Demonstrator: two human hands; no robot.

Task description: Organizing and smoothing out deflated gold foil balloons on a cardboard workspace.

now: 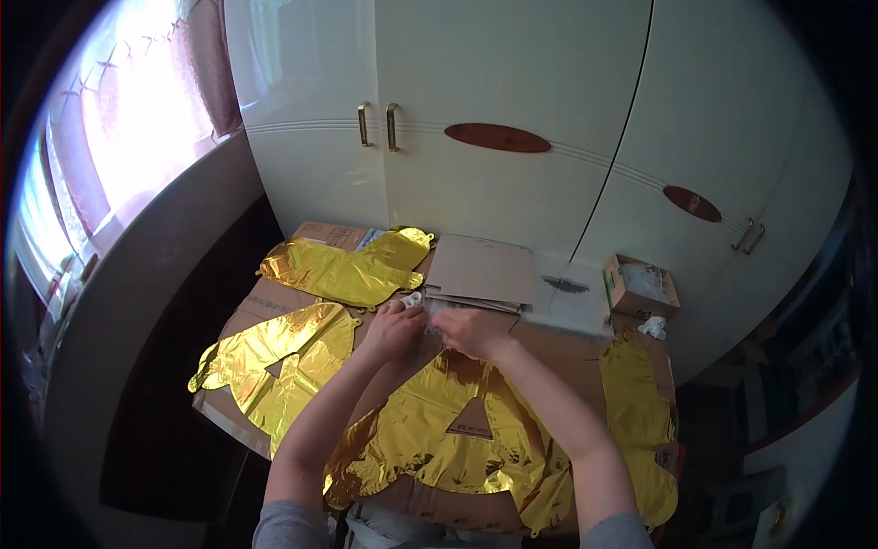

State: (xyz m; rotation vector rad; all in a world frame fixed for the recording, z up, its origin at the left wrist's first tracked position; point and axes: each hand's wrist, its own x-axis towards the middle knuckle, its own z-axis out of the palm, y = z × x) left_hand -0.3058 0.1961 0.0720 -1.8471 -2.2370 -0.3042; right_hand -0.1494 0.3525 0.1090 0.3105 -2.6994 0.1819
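My left hand point(398, 329) is closed with its fingers curled, and a small white thing point(412, 299) shows at its fingertips; its kind is unclear. Close beside it, my right hand point(471, 331) is closed in a pinch, and what its fingers hold is too small to make out. Below both hands lies a flat gold foil letter balloon point(425, 416), shaped like an A, its upper end near my right hand. Left of my left forearm is another A-shaped gold foil balloon point(306, 352). Farther back, a third gold foil balloon point(352, 274) lies flat.
A fourth gold foil balloon point(631, 393) lies at the right edge of the cardboard-covered table point(562, 352). Behind my hands are stacked grey cardboard sheets point(480, 267) and a clear plastic bag point(567, 306). An open box point(643, 291) and crumpled white tissue point(653, 328) sit far right, before white cabinets point(503, 64).
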